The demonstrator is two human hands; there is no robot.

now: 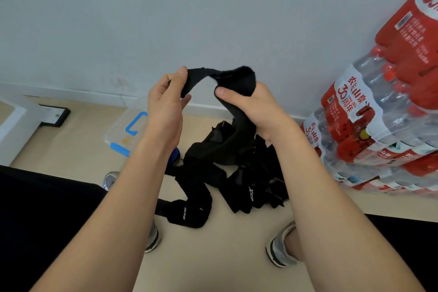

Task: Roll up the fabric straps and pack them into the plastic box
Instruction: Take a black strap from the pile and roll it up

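Note:
A black fabric strap (239,79) is held up in front of the wall by both hands. My left hand (166,104) pinches its end between thumb and fingers. My right hand (256,106) grips the strap's thicker part, and the rest hangs down to a pile of black straps (227,173) on the floor between my feet. A clear plastic box with blue latches (123,130) sits on the floor to the left, partly hidden behind my left forearm.
Shrink-wrapped packs of water bottles with red labels (379,114) are stacked at the right. A white frame with a black foot plate (54,115) stands at the left by the wall. My shoes (282,246) and dark trouser legs flank the pile.

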